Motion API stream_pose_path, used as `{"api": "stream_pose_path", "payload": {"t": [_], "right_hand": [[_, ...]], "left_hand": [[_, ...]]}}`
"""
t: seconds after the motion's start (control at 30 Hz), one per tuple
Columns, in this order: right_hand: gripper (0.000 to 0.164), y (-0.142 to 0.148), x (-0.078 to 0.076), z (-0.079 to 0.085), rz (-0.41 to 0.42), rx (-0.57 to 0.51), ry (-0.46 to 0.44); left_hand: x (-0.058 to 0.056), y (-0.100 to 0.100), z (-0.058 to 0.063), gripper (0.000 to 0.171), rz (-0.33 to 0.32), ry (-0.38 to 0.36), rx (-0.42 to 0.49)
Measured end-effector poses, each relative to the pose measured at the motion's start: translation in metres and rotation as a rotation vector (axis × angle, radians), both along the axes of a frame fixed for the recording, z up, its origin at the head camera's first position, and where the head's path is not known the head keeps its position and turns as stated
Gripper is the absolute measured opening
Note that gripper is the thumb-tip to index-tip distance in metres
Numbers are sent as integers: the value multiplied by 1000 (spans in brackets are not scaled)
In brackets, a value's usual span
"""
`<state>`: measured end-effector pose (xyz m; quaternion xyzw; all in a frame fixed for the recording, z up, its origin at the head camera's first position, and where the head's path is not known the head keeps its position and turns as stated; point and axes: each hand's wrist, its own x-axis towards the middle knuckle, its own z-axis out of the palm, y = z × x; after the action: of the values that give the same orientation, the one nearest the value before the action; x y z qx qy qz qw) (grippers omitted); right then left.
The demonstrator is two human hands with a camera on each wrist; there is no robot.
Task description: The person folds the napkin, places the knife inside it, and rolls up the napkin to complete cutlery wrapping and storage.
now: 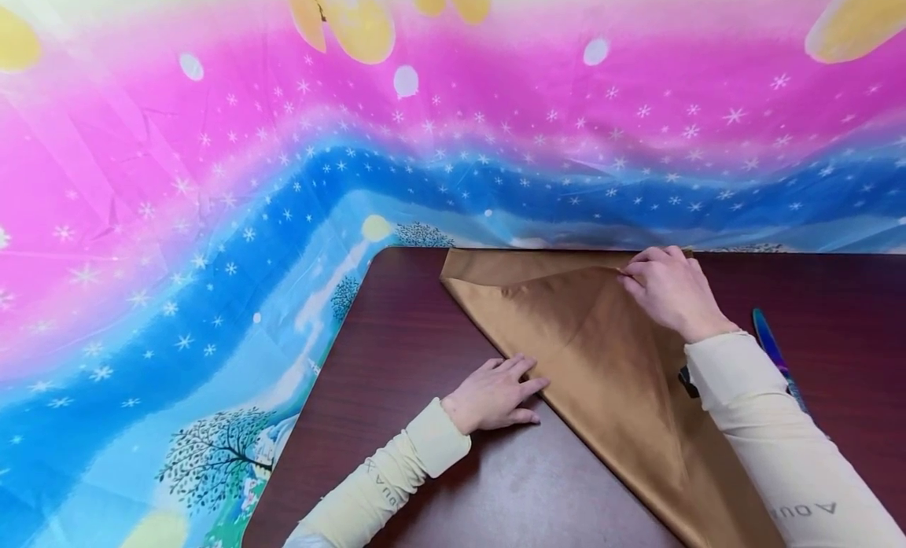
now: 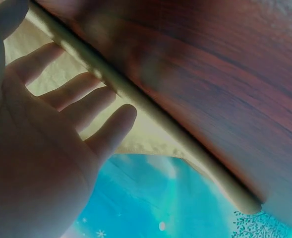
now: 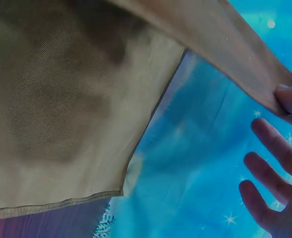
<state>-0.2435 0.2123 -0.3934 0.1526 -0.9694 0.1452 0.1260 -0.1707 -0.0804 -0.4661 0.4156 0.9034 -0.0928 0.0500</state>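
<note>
Hands (image 1: 495, 395) (image 1: 668, 288) at 2 edges of cloth (image 1: 602, 359)

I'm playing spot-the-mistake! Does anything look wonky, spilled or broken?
The brown cloth looks wonky: its folded edge runs slantwise across the table, and the top layer, pinched by the right hand, doesn't line up with the layer underneath. That may just be mid-folding. I see nothing spilled or torn.

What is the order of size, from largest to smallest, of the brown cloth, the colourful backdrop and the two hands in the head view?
1. Colourful backdrop
2. Brown cloth
3. Left hand and right hand: they look about alike, so not ranked.
</note>
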Motion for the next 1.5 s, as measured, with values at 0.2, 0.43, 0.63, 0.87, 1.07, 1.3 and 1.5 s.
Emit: {"api": "stream_pose_path", "payload": {"t": [0.2, 0.43, 0.63, 0.87, 1.07, 1.3, 1.5], "right_hand": [[25, 4, -4, 0, -52, -13, 6], [28, 8, -7, -1, -138, -49, 17], [30, 8, -9, -1, -217, -113, 67], [32, 11, -14, 2, -278, -122, 73], [32, 15, -17, 3, -308, -110, 52], [32, 21, -22, 5, -323, -79, 47], [34, 27, -26, 13, -339, -65, 63]], "left_hand": [[-2, 4, 0, 61, 15, -19, -12], [-6, 8, 0, 60, 29, -35, -12], [-8, 14, 0, 62, 32, -58, 4], [-10, 19, 1, 64, 31, -73, -4], [-11, 22, 0, 65, 46, -86, -3], [-13, 26, -1, 66, 40, -80, -7], [-14, 30, 0, 68, 38, -85, -13]]}}
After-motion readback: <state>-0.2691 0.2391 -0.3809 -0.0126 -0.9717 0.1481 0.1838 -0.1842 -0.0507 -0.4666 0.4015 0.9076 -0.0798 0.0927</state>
